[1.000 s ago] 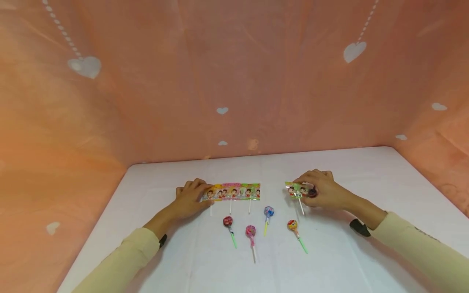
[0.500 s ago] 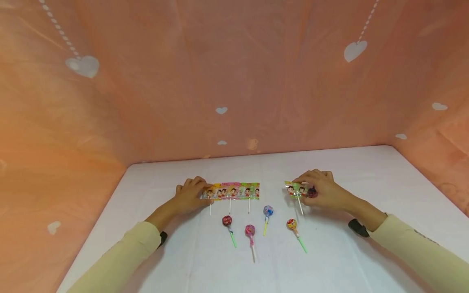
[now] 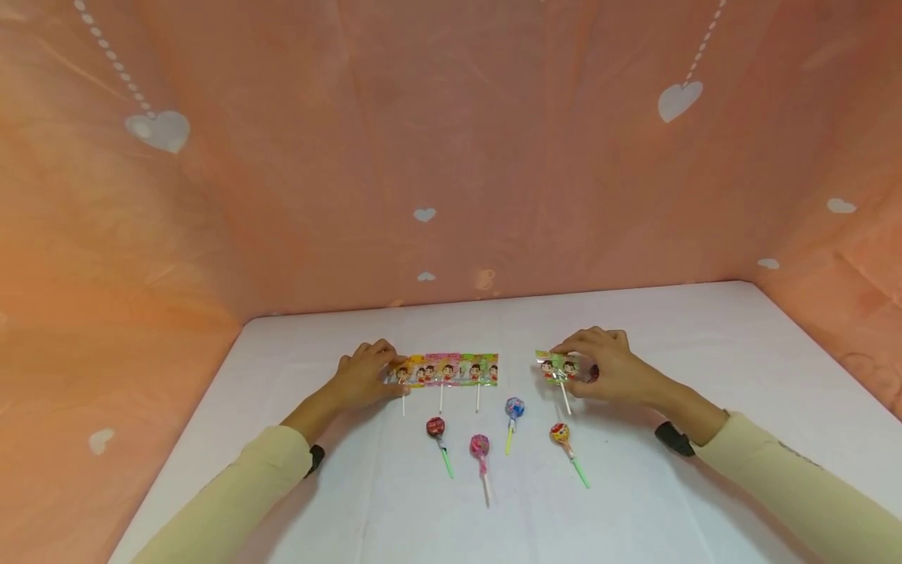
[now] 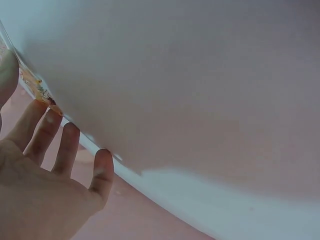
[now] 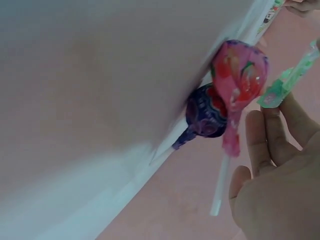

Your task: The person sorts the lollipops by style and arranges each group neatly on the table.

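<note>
Three flat-packed lollipops stand side by side in a row: a yellow one, a pink one and a green one. My left hand is at the row's left end, thumb and fingertips pinching the yellow-wrapped lollipop. To the right of the row, across a gap, my right hand pinches another green-wrapped lollipop, its white stick slanting down. In the right wrist view, that green wrapper sits at the fingertips, beside a round pink lollipop and a purple lollipop.
On the white table, nearer the body, lie round lollipops: dark red, pink, blue and yellow-red. A dark red round one shows partly behind the right hand. An orange cloth hangs behind.
My right hand has moved slightly left with the green-wrapped lollipop, narrowing the gap to the row. The left hand stays on the yellow-wrapped one.
</note>
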